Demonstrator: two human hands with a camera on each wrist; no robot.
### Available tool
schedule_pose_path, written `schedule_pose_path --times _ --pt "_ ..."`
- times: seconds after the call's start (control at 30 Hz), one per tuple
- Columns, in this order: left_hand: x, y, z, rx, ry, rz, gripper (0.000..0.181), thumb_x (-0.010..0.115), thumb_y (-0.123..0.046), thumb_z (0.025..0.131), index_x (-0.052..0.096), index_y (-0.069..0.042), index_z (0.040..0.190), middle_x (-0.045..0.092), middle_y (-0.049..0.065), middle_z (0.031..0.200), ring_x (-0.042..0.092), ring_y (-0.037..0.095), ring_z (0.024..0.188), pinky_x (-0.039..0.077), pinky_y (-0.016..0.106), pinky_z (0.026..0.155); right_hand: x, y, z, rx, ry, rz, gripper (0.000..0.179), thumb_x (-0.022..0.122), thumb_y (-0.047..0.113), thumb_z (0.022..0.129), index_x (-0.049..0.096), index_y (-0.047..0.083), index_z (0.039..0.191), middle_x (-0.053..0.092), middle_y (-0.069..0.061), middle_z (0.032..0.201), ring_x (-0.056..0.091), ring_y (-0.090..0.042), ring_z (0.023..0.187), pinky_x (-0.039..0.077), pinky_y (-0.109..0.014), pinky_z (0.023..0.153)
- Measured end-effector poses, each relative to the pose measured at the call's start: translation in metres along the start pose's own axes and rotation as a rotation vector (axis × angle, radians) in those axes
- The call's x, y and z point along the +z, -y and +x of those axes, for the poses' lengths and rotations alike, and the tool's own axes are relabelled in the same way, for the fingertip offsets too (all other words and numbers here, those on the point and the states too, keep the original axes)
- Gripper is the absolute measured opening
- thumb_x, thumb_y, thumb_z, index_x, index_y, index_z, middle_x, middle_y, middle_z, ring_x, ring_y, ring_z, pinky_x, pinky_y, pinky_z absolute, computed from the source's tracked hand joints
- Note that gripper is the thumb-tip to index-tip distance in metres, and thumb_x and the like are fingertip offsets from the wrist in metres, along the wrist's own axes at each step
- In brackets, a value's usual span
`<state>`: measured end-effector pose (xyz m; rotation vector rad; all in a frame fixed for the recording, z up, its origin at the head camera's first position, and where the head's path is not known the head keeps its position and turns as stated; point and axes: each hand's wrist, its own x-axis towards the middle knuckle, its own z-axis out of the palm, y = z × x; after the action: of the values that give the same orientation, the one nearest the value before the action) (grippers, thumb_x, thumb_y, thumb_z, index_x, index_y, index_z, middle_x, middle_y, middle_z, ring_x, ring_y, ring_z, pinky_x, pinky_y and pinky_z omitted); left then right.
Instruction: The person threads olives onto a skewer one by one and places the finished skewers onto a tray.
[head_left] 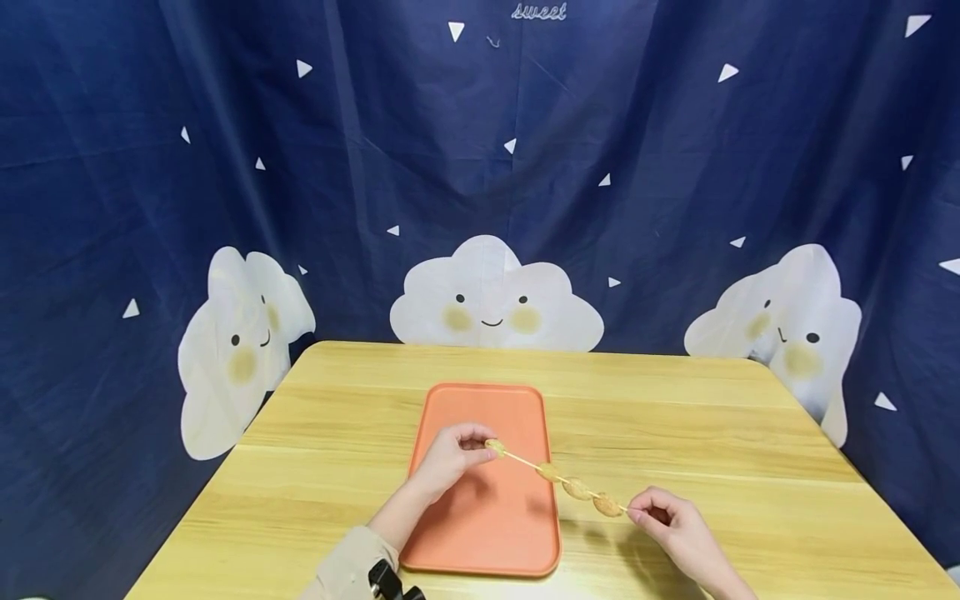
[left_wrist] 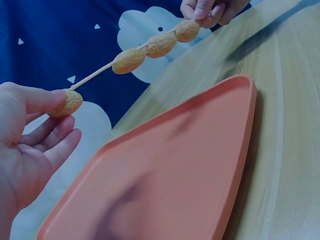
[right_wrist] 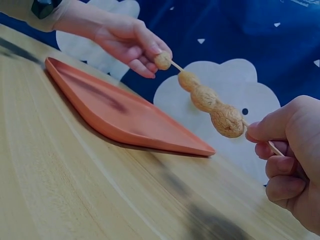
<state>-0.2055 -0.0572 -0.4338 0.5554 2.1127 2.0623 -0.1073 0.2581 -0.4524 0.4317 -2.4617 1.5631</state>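
Note:
A thin wooden skewer (head_left: pixel 520 458) is held slantwise in the air between the two hands. Three golden-brown, wrinkled oval food pieces (left_wrist: pixel 161 44) sit close together on it towards the right hand. My left hand (head_left: pixel 455 454) pinches a similar wrinkled piece (left_wrist: pixel 66 103) between thumb and fingers, at the skewer's left tip. A bare stretch of stick shows between this piece and the other three. With thumb and curled fingers my right hand (head_left: pixel 677 533) grips the skewer's other end, whose stub (right_wrist: pixel 276 148) pokes out between the fingers.
Below the left hand lies an orange rectangular tray (head_left: pixel 480 533) with a low rim. It rests on a light wooden table (head_left: pixel 750 450). A dark blue curtain (head_left: pixel 480 150) with smiling clouds and white triangles hangs around the table's back and sides.

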Motion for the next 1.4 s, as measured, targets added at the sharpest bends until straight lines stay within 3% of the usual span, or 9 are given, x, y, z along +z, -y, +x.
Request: schedule_pose_path --times 0.6,0.97,1.4 --pt "0.0053 -0.0051 -0.0014 0.001 0.013 -0.014 0.026 0.07 0.005 0.076 0.061 0.015 0.099 0.066 0.016 0.088 0.059 0.01 0.075 0.051 0.019 0.067 0.0037 0.0 0.0033 -0.005 -0.024 -0.004 0.007 0.064 -0.003 0.082 0.062 0.003 0.078 0.055 -0.005 0.067 0.041 -0.003 0.055 0.037 -0.024 0.043" --pt "0.0065 -0.0039 -0.0009 -0.01 0.017 -0.072 0.031 0.069 0.006 0.076 0.058 0.018 0.101 0.067 0.008 0.085 0.059 0.009 0.074 0.05 0.019 0.067 0.0062 0.0014 0.0059 -0.01 -0.013 0.018 0.005 0.064 -0.002 0.082 0.062 0.001 0.079 0.055 -0.009 0.066 0.042 -0.002 0.055 0.038 -0.024 0.043" --pt "0.0092 -0.0018 -0.0034 -0.018 -0.003 -0.139 0.033 0.069 0.008 0.074 0.058 0.02 0.103 0.067 0.0 0.08 0.06 0.009 0.073 0.05 0.021 0.069 0.0101 0.0024 0.0073 -0.03 -0.005 0.076 0.005 0.062 -0.006 0.082 0.06 -0.002 0.079 0.054 -0.001 0.069 0.042 -0.004 0.057 0.036 -0.026 0.043"
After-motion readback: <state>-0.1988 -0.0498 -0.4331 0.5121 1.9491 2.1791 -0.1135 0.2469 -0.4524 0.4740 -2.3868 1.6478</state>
